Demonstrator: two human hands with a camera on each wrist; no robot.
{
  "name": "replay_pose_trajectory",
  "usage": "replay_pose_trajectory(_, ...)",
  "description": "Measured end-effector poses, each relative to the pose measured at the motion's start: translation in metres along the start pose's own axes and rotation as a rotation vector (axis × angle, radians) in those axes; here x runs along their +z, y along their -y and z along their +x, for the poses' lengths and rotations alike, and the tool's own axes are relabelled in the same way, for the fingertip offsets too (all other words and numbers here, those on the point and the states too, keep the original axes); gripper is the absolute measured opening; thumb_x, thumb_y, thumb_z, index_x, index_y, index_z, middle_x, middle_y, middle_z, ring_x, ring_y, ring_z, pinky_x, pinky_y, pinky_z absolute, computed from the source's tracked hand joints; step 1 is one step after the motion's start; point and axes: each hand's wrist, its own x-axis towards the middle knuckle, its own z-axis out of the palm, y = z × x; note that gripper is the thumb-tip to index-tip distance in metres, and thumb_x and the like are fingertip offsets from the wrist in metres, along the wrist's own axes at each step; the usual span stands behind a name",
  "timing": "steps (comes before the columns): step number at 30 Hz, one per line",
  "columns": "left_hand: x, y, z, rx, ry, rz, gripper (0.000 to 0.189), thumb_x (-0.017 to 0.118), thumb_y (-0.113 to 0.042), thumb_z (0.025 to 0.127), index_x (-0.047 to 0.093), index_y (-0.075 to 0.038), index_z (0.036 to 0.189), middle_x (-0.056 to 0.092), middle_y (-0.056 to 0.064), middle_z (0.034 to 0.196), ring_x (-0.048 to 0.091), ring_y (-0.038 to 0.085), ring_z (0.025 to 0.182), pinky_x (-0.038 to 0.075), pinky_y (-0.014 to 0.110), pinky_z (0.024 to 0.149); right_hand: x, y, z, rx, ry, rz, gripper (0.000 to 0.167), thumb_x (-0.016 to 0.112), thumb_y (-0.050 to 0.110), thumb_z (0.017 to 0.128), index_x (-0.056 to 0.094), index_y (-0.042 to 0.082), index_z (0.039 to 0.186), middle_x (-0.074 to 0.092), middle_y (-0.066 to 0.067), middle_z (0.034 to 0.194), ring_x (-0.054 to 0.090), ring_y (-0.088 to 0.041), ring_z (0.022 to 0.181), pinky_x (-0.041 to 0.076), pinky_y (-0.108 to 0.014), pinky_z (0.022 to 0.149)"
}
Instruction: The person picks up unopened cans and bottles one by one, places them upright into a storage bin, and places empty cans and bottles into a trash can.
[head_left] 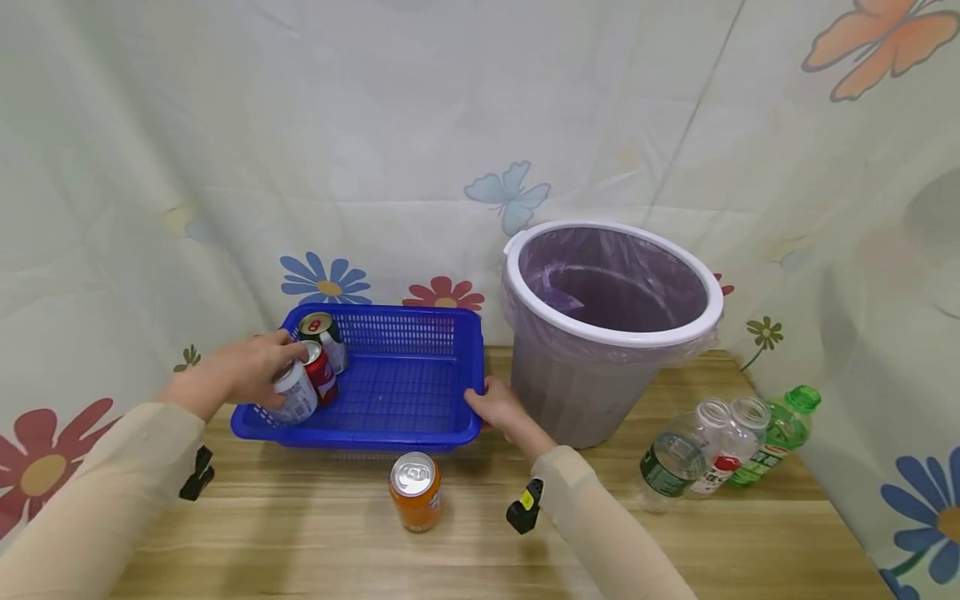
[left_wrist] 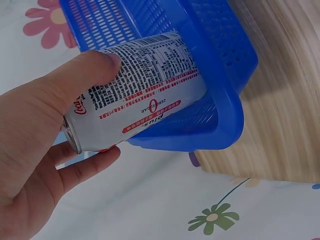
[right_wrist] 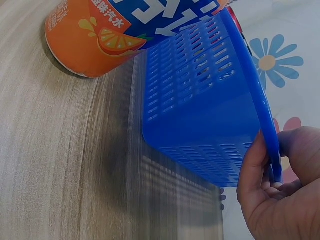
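Note:
My left hand point(head_left: 258, 371) grips a white cola can point(left_wrist: 145, 90) by its upper part, with the can's lower end inside the left side of the blue basket point(head_left: 405, 437). A red can point(head_left: 321, 375) and a dark green and white can point(head_left: 330, 342) stand beside it in the basket. At the basket's right side, my right hand point(head_left: 498, 406) pinches the rim, thumb on one face and fingers on the other, as the right wrist view shows. An orange soda can point(head_left: 417, 500) stands upright on the table in front of the basket.
A grey bin point(head_left: 585, 392) with a white rim and a purple liner stands right of the basket. Further right are two clear bottles point(head_left: 667, 462) without caps and a green bottle point(head_left: 783, 433). A patterned curtain point(head_left: 405, 150) hangs behind the wooden table point(head_left: 337, 533).

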Motion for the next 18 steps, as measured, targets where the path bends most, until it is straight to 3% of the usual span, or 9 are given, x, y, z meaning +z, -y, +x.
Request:
replay_pose_trajectory(9, 0.007, -0.001, 0.003, 0.014, 0.017, 0.001, 0.055, 0.08, -0.018, 0.065, 0.055, -0.007, 0.113, 0.052, 0.009, 0.096, 0.055, 0.022, 0.078, 0.053, 0.039, 0.064, 0.001, 0.0, -0.001, 0.005, -0.004, -0.005, 0.027, 0.049, 0.017, 0.09, 0.048, -0.007, 0.104, 0.061, -0.028, 0.1, 0.066, -0.037, 0.084, 0.057, -0.039, 0.063)
replay_pose_trajectory(18, 0.018, 0.002, 0.006, -0.008, 0.017, -0.003, 0.063, 0.082, -0.019, 0.064, 0.054, -0.005, 0.119, 0.052, 0.013, 0.103, 0.056, 0.028, 0.086, 0.054, 0.045, 0.07, 0.0, 0.003, -0.002, 0.009, -0.005, -0.001, 0.027, 0.05, 0.016, 0.09, 0.048, -0.007, 0.104, 0.061, -0.027, 0.099, 0.067, -0.036, 0.082, 0.057, -0.037, 0.061)
